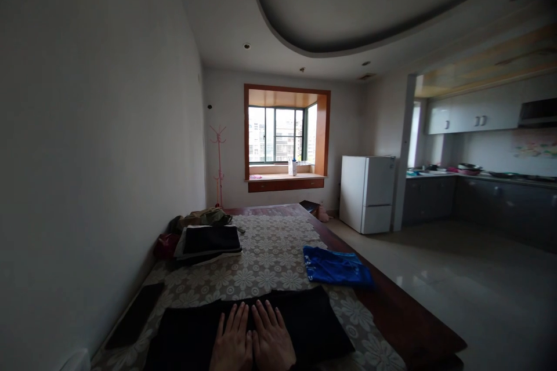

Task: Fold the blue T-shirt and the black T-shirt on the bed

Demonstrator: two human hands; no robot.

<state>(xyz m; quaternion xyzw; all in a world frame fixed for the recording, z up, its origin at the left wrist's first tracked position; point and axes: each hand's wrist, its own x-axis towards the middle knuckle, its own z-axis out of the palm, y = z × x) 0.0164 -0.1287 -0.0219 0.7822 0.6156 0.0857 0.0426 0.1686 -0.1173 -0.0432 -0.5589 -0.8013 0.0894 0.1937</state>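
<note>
Both the left hand (232,341) and right hand (273,337) lie flat, fingers spread, holding nothing, pressing a black cloth (313,319), with a blue garment (335,266) beyond the right one.

no text, label, brand or number can be read anywhere here. the blue cloth (336,266) on the table carries pale marks along its near edge, too blurred to make out. the carton (292,167) on the window sill shows a blue patch, too small to read. the fridge (366,193) front is plain white.
</note>
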